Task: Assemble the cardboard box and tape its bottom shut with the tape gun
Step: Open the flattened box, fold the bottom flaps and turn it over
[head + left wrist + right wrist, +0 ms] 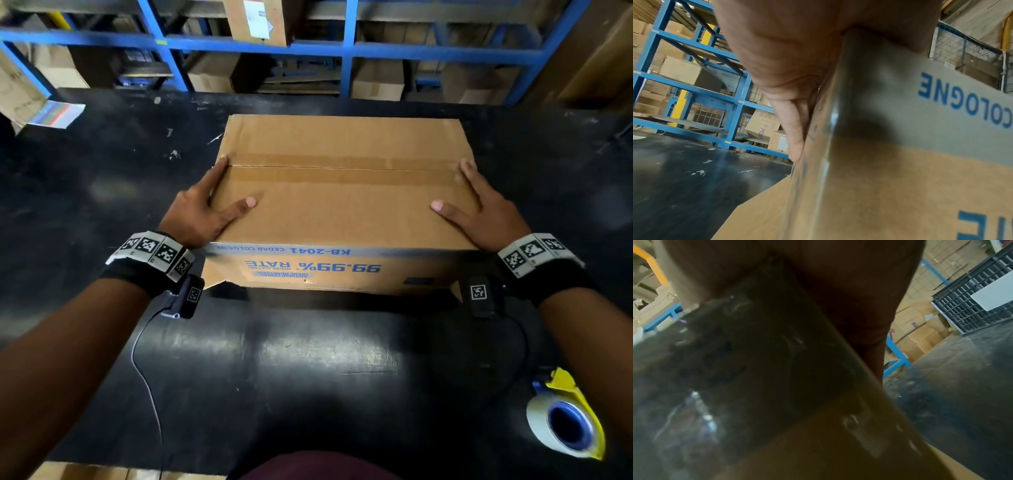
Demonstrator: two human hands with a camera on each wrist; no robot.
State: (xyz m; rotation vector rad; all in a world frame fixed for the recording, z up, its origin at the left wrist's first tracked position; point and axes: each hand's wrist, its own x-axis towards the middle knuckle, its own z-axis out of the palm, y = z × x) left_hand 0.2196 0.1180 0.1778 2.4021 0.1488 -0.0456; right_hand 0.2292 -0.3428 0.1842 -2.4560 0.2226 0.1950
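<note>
Upside down on a black table (pixel 102 205), the box (pixel 342 205) (flaps folded, seam showing) sits between both hands: left hand (pixel 202 212) and right hand (pixel 479 212) lie flat, fingers spread, on its corners. Tape gun (pixel 565 418) rests near right. Blue racks (pixel 349 48) stand behind; only the right wrist view shows a dark crate (pixel 972 301).

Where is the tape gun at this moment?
In the head view the tape gun lies on the black table at the lower right, near the person's right forearm, apart from the cardboard box; neither hand touches it.
</note>
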